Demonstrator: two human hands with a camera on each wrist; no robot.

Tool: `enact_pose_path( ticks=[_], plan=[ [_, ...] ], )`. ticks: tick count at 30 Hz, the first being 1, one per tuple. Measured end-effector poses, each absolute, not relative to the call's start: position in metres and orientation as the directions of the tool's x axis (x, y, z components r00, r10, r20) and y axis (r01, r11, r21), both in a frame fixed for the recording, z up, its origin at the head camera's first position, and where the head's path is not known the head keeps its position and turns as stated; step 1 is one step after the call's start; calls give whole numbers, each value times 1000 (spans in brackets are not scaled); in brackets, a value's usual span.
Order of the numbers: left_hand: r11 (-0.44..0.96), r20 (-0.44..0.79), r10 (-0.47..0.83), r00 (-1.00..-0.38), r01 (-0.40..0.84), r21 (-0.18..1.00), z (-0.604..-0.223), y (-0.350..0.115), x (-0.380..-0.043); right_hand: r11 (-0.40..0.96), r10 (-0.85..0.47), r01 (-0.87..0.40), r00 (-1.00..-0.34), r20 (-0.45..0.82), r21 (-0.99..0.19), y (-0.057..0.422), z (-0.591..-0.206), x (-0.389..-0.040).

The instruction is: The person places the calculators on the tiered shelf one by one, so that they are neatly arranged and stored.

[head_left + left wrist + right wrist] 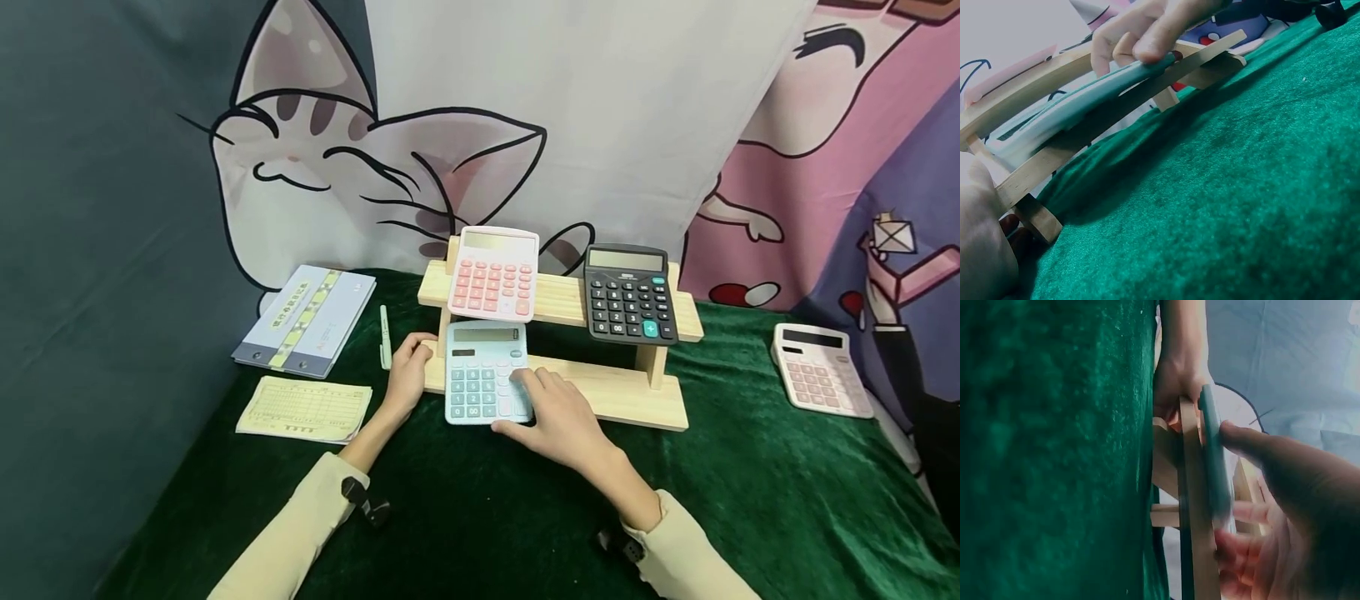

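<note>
Fingers (528, 380) of the right hand (564, 421), part-spread, hold the blue calculator (484, 373) mid-frame by its lower-right corner, body frame-left of them, long axis up-frame; left hand (407, 379) grips wooden rack (626, 395).

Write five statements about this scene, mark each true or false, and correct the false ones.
1. The right-hand grip touches the blue calculator. True.
2. The black calculator rests on the upper shelf. True.
3. The blue calculator sits higher than the black calculator. False: it is lower, at the lower shelf.
4. The pen lies between the book and the wooden stand. True.
5. The left-hand grip holds the pen. False: it holds the wooden stand at its left end.
</note>
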State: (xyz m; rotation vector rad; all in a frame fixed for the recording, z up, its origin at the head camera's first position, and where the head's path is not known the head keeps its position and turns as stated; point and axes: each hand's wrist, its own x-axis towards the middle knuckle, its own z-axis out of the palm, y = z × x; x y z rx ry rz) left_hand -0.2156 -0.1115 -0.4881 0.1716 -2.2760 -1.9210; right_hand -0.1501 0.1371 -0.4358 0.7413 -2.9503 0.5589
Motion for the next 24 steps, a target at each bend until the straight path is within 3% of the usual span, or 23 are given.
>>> enact_pose_path(
  ticks=[7, 15, 19, 24],
  plan=[
    [169, 37, -187, -982, 5, 986, -488, -111, -216, 747, -524, -502, -848, 78, -437, 140, -430, -150],
    [160, 37, -186, -982, 7, 987, -487, -108, -215, 758, -552, -592, -806, 214, -273, 144, -439, -151],
    [162, 33, -177, -984, 4, 987, -488, -108, -215, 751, -543, -606, -793, 277, -263, 143, -440, -152],
    [163, 30, -184, -982, 0, 987, -489, -111, -217, 753, -551, -608, -792, 263, -253, 139, -439, -154]
  ],
)
